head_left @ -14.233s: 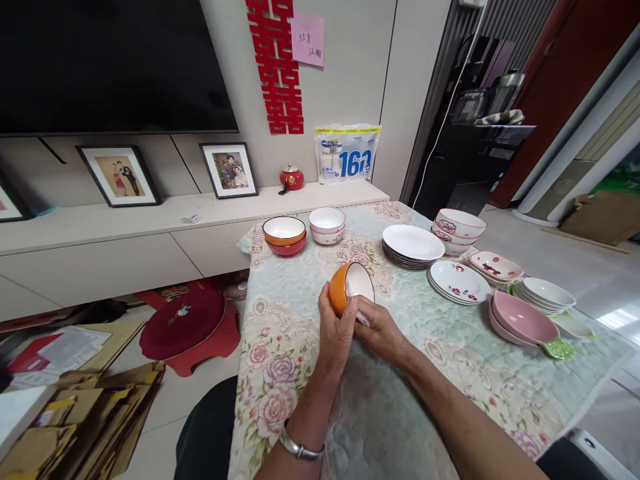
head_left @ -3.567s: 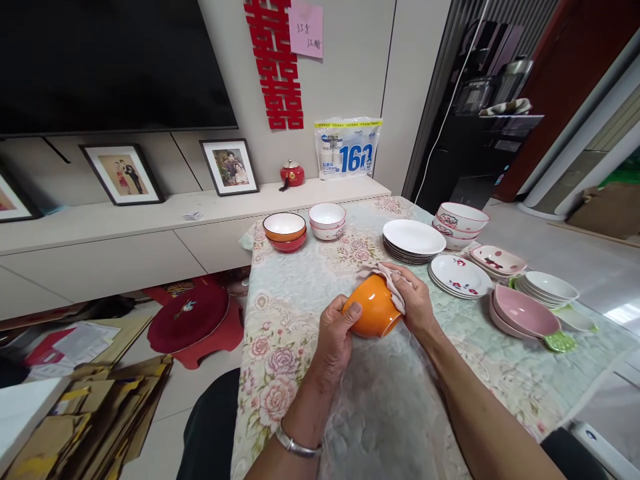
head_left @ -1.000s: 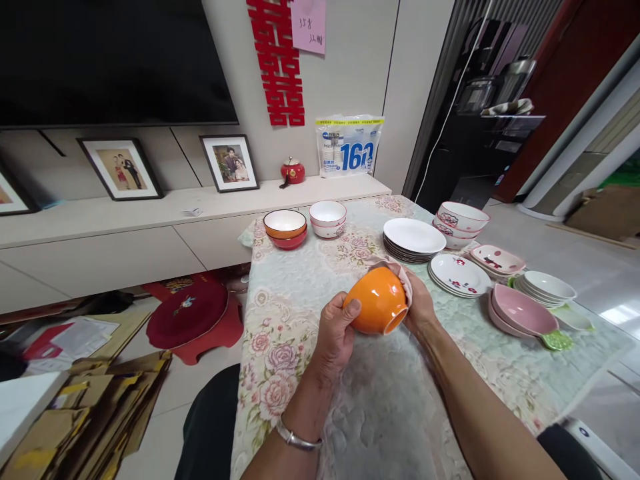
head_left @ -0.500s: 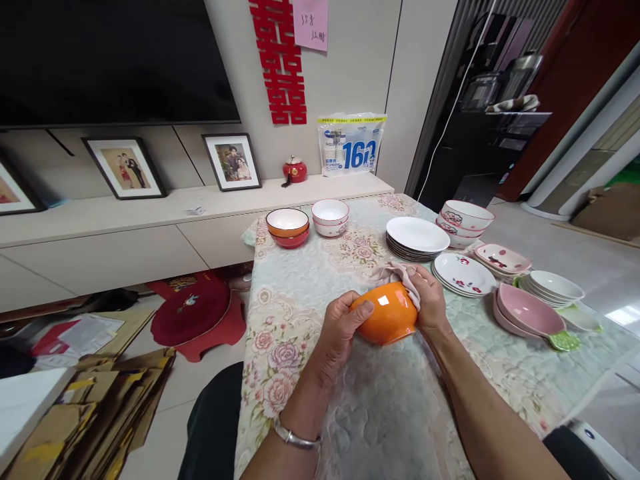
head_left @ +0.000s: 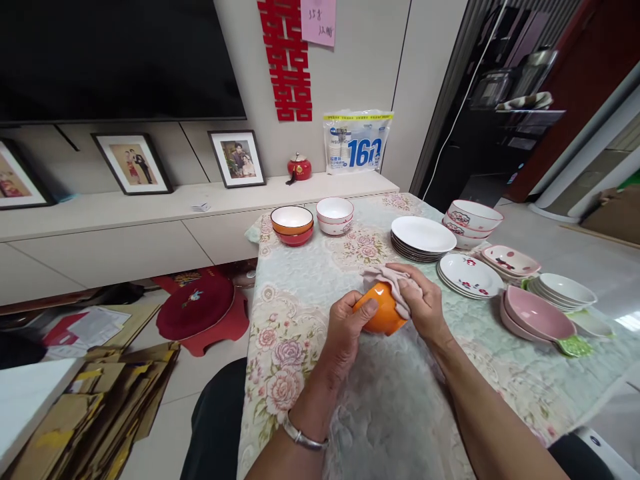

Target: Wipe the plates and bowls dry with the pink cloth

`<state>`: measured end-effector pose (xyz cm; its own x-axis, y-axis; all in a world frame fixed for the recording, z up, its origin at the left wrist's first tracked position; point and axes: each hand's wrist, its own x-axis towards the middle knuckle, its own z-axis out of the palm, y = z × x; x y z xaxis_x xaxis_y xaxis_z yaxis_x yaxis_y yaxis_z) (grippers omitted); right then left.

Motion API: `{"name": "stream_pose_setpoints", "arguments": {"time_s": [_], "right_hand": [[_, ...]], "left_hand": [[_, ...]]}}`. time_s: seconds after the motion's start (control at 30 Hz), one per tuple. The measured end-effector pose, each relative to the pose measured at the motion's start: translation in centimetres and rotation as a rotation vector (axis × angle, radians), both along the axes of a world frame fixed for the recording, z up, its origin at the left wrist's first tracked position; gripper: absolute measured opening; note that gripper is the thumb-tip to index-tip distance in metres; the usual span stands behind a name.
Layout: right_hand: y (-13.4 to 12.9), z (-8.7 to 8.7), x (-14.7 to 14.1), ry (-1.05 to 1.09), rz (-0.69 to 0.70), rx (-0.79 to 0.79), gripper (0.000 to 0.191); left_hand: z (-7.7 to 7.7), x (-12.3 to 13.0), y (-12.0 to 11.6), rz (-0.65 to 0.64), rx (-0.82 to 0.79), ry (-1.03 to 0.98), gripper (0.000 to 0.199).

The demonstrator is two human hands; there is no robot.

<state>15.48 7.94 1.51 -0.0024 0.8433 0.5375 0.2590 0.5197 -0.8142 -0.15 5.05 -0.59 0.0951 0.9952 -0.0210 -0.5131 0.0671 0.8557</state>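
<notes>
With the left hand [head_left: 347, 320] closed, we grip the orange bowl [head_left: 383, 315], thumb on its wall; our right hand [head_left: 424, 303] clasps a cloth [head_left: 386, 276] against it; the bowl sits between both hands.

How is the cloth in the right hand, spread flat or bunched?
Bunched: the cloth shows uneven creases, gripped against the orange bowl.

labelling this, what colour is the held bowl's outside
The bowl is orange outside, in the head view.
</notes>
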Motion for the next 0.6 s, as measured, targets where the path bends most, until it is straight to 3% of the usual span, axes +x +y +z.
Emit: {"name": "stream_pose_setpoints", "arguments": {"time_s": [0.13,0.27,0.4,0.6], "right_hand": [[1.2,-0.7,0.1,0.416,0.031,-0.319,0.032],[1.7,-0.4,-0.6,0.706,0.061,-0.466,0.026],[1.7,0.1,-0.7,0.759,0.006,-0.473,0.027],[1.1,0.2,0.2,0.649,-0.015,-0.399,0.025]], "left_hand": [[0.4,0.0,0.0,0.017,-0.033,-0.084,0.047],[0.7,0.1,0.0,0.026,-0.049,-0.204,0.045],[0.9,-0.1,0.0,-0.024,-0.071,-0.256,0.04],[1.0,-0.7,0.1,-0.157,-0.019,-0.055,0.038]]}}
